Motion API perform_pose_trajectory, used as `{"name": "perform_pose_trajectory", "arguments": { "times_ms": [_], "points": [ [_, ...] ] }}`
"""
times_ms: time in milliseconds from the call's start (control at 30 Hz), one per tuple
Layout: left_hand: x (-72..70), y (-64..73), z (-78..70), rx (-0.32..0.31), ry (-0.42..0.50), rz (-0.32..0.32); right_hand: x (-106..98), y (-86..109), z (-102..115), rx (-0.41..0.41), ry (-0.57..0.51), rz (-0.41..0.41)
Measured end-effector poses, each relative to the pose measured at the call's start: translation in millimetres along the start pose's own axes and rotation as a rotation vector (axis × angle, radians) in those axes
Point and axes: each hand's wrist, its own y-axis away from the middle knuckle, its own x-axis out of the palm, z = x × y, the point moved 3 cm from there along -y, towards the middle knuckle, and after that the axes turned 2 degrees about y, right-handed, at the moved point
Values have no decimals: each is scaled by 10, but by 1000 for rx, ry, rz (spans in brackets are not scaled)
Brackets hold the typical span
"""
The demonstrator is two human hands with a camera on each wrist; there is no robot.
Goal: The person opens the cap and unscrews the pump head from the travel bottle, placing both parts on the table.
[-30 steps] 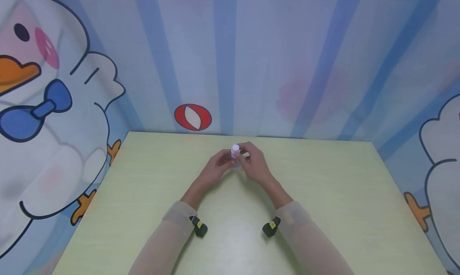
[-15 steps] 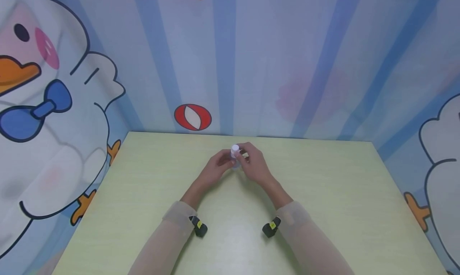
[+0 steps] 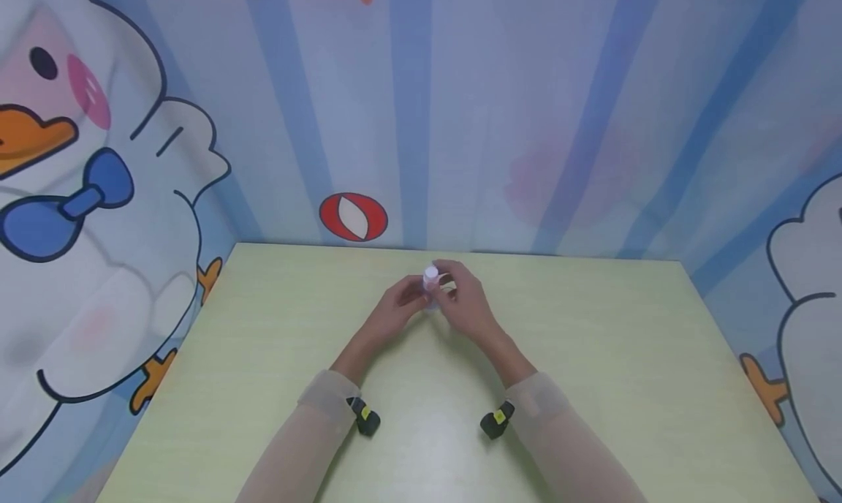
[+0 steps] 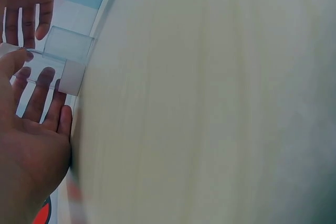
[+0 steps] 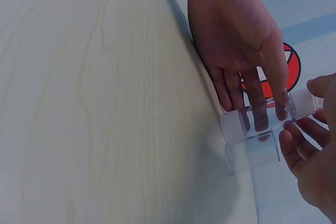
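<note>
A clear cylindrical bottle with a white cap (image 3: pixel 430 271) and a white band at its base (image 5: pixel 232 126) stands upright near the table's back edge. From its left side my left hand (image 3: pixel 392 309) grips the clear body (image 4: pixel 50 72), thumb in front and fingers behind, seen through the wall. My right hand (image 3: pixel 468 302) pinches the bottle near its top, thumb at the cap end in the right wrist view. Right beside the bottle is a clear open cylinder (image 5: pixel 254 155), like a small cup, which the right hand hides in the head view.
The pale wooden table (image 3: pixel 579 342) ends just beyond the hands at a blue striped backdrop (image 3: pixel 460 123) with printed ducks and a red ball (image 3: pixel 354 216). A black wrist camera (image 3: pixel 365 417) sits at the left sleeve, another camera (image 3: pixel 496 419) at the right.
The head view has tilted up very slightly. Both hands stay at the bottle in nearly the same pose, with only a small shift of the right fingers and thumb.
</note>
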Motion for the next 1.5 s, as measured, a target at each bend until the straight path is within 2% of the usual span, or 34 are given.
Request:
{"name": "perform_pose_trajectory", "arguments": {
  "times_ms": [200,500,767,1067,1300,1500],
  "points": [
    [13,29,-6,-8,-4,2,11,14,1,34,-37,-48],
    [23,28,11,-18,-9,1,43,15,-14,46,-12,-91],
    [24,45,-39,-5,-15,-3,44,12,-37,6,-10,-83],
    [17,25,-18,2,-17,0,41,11,-53,-33,2,-75],
    [13,26,-11,-4,-22,-1,31,14,-56,-39,10,-49],
    [11,5,-19,16,-2,-5,10,-2,-39,-22,19,-20]
  ]
}}
